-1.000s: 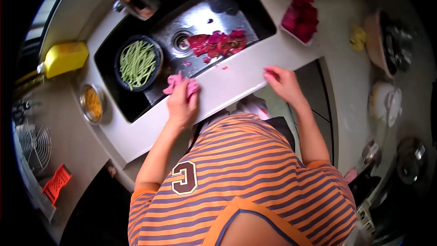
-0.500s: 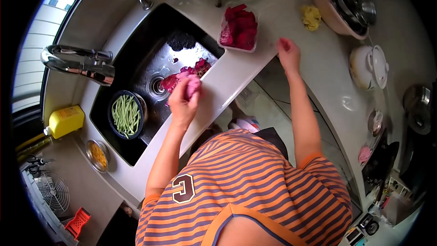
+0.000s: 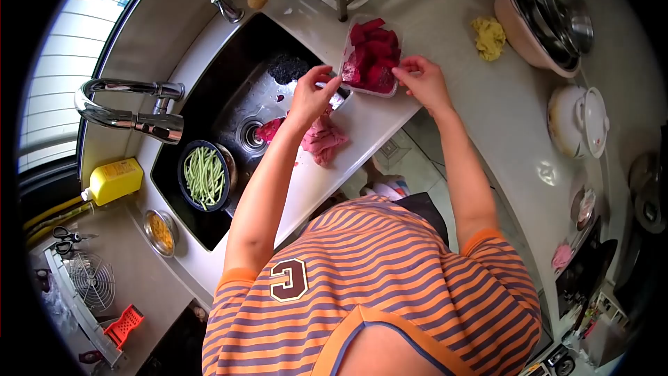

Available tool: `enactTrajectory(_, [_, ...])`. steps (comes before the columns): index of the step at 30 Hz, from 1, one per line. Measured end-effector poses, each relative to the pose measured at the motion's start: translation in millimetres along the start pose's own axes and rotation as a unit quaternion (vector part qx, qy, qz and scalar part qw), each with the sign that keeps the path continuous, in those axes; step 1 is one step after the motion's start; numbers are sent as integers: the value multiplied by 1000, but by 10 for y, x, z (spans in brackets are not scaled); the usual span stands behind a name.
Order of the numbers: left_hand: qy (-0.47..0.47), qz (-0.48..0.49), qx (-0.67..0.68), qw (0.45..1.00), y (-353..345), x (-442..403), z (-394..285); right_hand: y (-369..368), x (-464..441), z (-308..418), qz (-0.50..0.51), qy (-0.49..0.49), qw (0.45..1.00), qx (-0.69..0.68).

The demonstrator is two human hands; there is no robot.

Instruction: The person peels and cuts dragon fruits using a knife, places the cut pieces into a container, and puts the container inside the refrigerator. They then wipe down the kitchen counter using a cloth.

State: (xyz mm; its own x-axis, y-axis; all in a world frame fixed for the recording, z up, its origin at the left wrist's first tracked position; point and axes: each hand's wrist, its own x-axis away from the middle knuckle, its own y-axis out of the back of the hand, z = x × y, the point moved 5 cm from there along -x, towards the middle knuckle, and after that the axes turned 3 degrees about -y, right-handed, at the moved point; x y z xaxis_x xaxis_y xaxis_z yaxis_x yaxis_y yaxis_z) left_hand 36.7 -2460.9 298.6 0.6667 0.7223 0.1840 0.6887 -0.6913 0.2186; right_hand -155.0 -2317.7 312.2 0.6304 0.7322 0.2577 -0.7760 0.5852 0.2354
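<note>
A clear plastic box [image 3: 346, 63] filled with dark red chunks [image 3: 374, 45], which look like red dragon fruit, stands on the counter by the sink's corner. My left hand [image 3: 313, 96] is at the box's left side, fingers bent and apart, holding nothing. On the other side, my right hand [image 3: 424, 85] has its thumb and fingertips apart at the box's right rim; whether they touch it I cannot tell. A crumpled pink cloth [image 3: 324, 142] lies on the sink's front edge below my left forearm. Red peel [image 3: 268, 130] lies by the drain, partly hidden by that arm.
Inside the black sink [image 3: 236, 52] sit a bowl of green beans [image 3: 204, 177] and a dark scrubber [image 3: 287, 68]. The faucet [image 3: 132, 108] reaches over it. A yellow bottle [image 3: 115, 181], a yellow cloth [image 3: 488, 38], a pink basin [image 3: 518, 24] and a white lidded pot [image 3: 577, 120] stand around.
My left hand has let go of the pink cloth on the sink's edge and moved up to the box. My right hand has come left to the box's other side, its fingers spreading.
</note>
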Motion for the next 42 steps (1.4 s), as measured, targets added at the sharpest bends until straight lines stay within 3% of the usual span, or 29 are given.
enactTrajectory(3, [23,33,82,996,-163,-168,81,-7,-124,-39,-9,-10,1000,15])
enactTrajectory(9, [88,42,112,989,-208,-111,162,61,-235,-3,101,-94,989,-57])
enactTrajectory(11, [-23,-21,-14,999,-125,-270,157,101,-268,-3,88,-91,990,-57])
enactTrajectory(13, [-75,-57,-63,994,-83,-490,-27,102,-355,-45,57,-75,994,-52])
enactTrajectory(15, [-181,-131,-146,964,-91,-658,-288,38,-456,-13,31,27,999,-10])
enactTrajectory(17, [-227,-115,-189,948,-173,-792,-370,3,-498,19,15,93,995,43])
enactTrajectory(22, [-227,-59,-356,905,-288,-855,-432,-37,-333,164,-12,190,963,189])
enactTrajectory(23, [-220,-48,-379,898,-299,-835,-409,-12,-312,173,-27,206,967,150])
enactTrajectory(25, [-212,-45,-352,910,-271,-818,-431,50,-313,213,-54,239,967,67])
enactTrajectory(28, [-247,-89,-326,908,-146,-612,-553,295,-247,187,-56,122,990,33])
enactTrajectory(29, [-269,-111,-318,902,-103,-497,-641,277,-198,178,-14,113,993,41])
enactTrajectory(30, [-340,-96,-326,877,-137,-323,-798,255,-123,162,29,102,993,49])
enactTrajectory(31, [-319,-66,-276,904,-198,-210,-754,229,-42,147,72,90,992,58])
enactTrajectory(33, [-418,10,-231,879,-415,-32,-798,74,25,132,97,98,989,49])
enactTrajectory(35, [-425,6,-263,866,-591,-14,-694,-61,10,166,98,127,986,43])
enactTrajectory(38, [-385,-32,-290,875,-595,-89,-656,-86,-41,210,31,180,973,139])
enactTrajectory(42, [-359,-35,-320,876,-597,-102,-656,-107,-33,225,47,234,952,190])
